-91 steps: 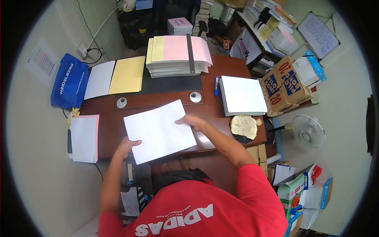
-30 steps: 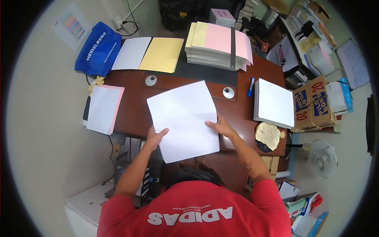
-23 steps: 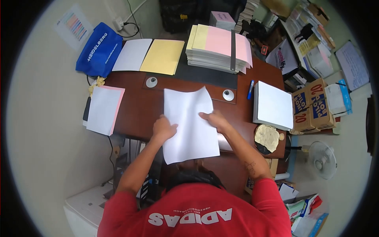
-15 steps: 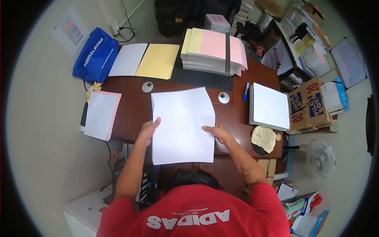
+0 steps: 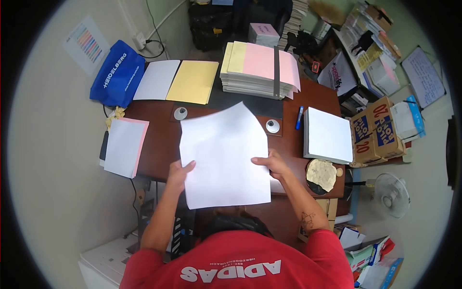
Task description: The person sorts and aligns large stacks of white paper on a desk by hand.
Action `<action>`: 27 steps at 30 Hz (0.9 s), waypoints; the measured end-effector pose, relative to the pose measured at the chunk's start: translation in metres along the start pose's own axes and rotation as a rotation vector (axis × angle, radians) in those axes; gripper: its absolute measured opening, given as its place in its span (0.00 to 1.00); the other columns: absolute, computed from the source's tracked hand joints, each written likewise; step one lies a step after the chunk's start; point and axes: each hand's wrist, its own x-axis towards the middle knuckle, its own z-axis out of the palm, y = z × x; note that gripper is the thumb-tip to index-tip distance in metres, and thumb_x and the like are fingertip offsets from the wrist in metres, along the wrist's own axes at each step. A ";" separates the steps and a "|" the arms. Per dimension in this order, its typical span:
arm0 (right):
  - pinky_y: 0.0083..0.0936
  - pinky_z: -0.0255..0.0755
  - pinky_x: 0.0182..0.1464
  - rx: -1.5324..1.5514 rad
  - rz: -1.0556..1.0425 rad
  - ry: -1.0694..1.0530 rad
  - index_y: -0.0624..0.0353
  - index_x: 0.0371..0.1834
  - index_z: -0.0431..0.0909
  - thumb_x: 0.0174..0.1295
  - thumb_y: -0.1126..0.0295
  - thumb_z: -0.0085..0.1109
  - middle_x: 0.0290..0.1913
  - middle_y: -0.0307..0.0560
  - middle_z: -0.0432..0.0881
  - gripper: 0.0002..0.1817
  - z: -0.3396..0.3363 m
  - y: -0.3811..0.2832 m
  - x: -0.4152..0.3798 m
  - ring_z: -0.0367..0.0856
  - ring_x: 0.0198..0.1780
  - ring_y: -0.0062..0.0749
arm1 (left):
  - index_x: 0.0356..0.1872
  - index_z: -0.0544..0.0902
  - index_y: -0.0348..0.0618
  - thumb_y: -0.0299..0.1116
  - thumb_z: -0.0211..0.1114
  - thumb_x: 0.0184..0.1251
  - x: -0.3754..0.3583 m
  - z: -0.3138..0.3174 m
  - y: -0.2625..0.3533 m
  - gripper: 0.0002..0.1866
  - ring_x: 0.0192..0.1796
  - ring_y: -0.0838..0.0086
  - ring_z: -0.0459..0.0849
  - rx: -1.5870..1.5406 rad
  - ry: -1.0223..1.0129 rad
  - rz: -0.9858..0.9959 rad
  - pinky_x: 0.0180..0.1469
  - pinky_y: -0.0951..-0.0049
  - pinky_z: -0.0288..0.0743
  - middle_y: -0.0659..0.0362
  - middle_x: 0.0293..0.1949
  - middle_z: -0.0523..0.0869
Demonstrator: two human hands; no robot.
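Note:
A large stack of white paper (image 5: 226,161) is held over the front of the brown desk, its far edge curved and bent upward at the top corner. My left hand (image 5: 180,173) grips its left side, thumb lying on top and fingers hidden beneath. On the opposite side my right hand (image 5: 270,164) holds the right edge in the same way, thumb over the sheets. Beyond the paper, two round white discs (image 5: 180,113) are set near the desk's middle.
Banded pink and yellow paper stacks (image 5: 260,70) stand at the back, beside yellow sheets (image 5: 193,82) and white sheets (image 5: 158,79). A white ream (image 5: 328,135), a blue marker (image 5: 299,118) and a round pale pad (image 5: 321,175) lie right. White-and-pink sheets (image 5: 124,148) rest left.
The paper's upper corner has bent more, and its lower edge has swung slightly right and toward me. Both hands have shifted a little lower in view, still gripping the sides.

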 end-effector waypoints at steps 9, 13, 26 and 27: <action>0.26 0.76 0.52 -0.178 -0.299 0.091 0.69 0.51 0.78 0.54 0.75 0.73 0.45 0.47 0.85 0.22 -0.005 0.006 0.001 0.82 0.46 0.29 | 0.51 0.80 0.31 0.20 0.68 0.59 0.002 -0.007 0.032 0.18 0.48 0.72 0.84 0.032 -0.137 0.361 0.55 0.68 0.76 0.54 0.46 0.86; 0.24 0.74 0.52 -0.248 -0.387 0.165 0.67 0.53 0.77 0.54 0.75 0.73 0.45 0.44 0.84 0.23 -0.016 0.031 0.009 0.80 0.47 0.26 | 0.52 0.79 0.31 0.20 0.69 0.58 0.005 -0.011 0.004 0.19 0.50 0.71 0.83 0.086 -0.104 0.436 0.56 0.69 0.76 0.54 0.49 0.85; 0.28 0.75 0.55 -0.234 -0.483 0.323 0.68 0.57 0.70 0.52 0.73 0.77 0.49 0.48 0.80 0.31 -0.018 0.094 0.037 0.80 0.50 0.32 | 0.55 0.77 0.34 0.22 0.74 0.57 0.034 -0.023 -0.045 0.24 0.53 0.69 0.81 0.336 -0.042 0.502 0.58 0.68 0.75 0.56 0.50 0.84; 0.29 0.74 0.56 -0.212 -0.372 0.309 0.68 0.58 0.70 0.52 0.72 0.77 0.50 0.49 0.80 0.32 -0.019 0.098 0.028 0.79 0.52 0.33 | 0.57 0.76 0.35 0.24 0.75 0.57 0.025 -0.026 -0.046 0.26 0.54 0.69 0.81 0.368 -0.075 0.542 0.59 0.68 0.74 0.56 0.51 0.83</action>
